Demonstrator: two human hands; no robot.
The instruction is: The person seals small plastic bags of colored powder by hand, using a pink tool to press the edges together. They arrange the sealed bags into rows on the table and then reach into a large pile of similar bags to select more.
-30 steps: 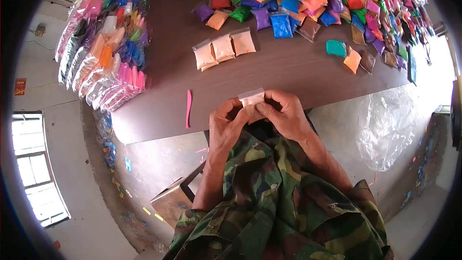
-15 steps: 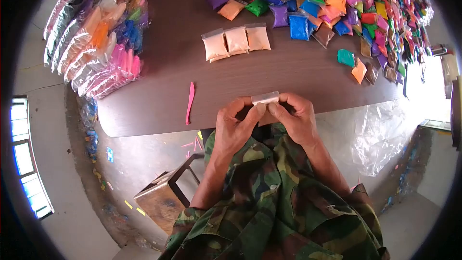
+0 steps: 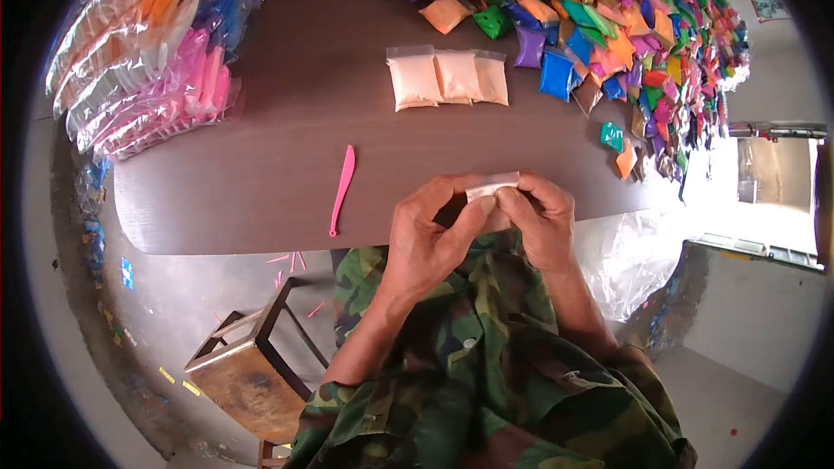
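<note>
Both of my hands pinch a small clear packet [image 3: 492, 184] of pale peach material at the near edge of the dark wooden table [image 3: 261, 200]. My left hand [image 3: 430, 234] grips its left side with thumb and fingers. My right hand [image 3: 543, 221] holds the right side. Only the packet's top strip shows above my fingers. Three matching peach packets [image 3: 447, 76] lie side by side further back on the table. A pink plastic tool [image 3: 341, 189] lies to the left of my hands.
A large heap of several coloured packets [image 3: 608, 26] covers the table's far right. Stacked bagged sets [image 3: 148, 61] lie at the far left. A wooden stool [image 3: 252, 365] stands below the table edge. A clear plastic bag [image 3: 630, 260] hangs at the right.
The view has shifted, so the table contents sit further right and lower. My hands stay together on the packet, with the fingers working along its top edge.
</note>
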